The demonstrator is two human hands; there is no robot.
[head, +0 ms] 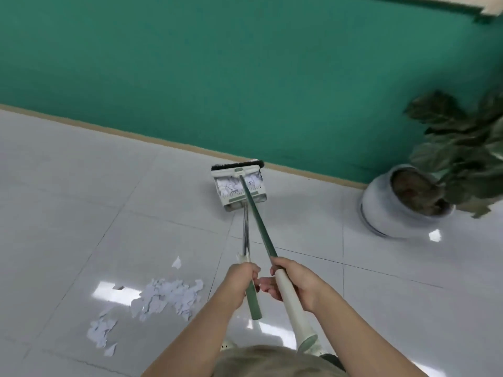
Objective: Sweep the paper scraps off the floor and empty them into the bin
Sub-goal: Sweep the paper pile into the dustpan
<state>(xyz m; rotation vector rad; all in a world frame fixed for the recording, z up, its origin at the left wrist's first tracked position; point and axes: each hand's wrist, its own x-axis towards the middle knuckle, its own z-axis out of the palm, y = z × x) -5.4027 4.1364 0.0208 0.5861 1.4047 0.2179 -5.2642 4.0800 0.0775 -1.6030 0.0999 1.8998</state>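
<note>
Item: floor-sweeping, partly done. We hold two long handles, one in each hand; our left hand [243,281] has its fingers curled round the green-gripped dustpan handle [251,297]; our right hand [295,284] is wrapped round the cream-and-green broom handle [283,284].

Dustpan [239,190]: near the base of the green wall [245,77], well ahead of us; white paper scraps already lie inside it, and the black broom head [236,165] sits at its far edge; whether the pan rests on the floor or is just lifted we cannot tell.

Paper scraps [166,295]: a large loose heap on the white tiled floor [81,200] to our left, close to our feet, with a smaller cluster nearer the lower edge and a stray piece or two apart; these are not yet swept.

Bin: not in view; we judge roughly half the sweeping done, and the emptying entirely to come.

Surroundings: a potted plant [408,202] in a pale round pot stands to the right by the wall, near the pan but not touching; we judge it the only thing likely to snag a handle.
</note>
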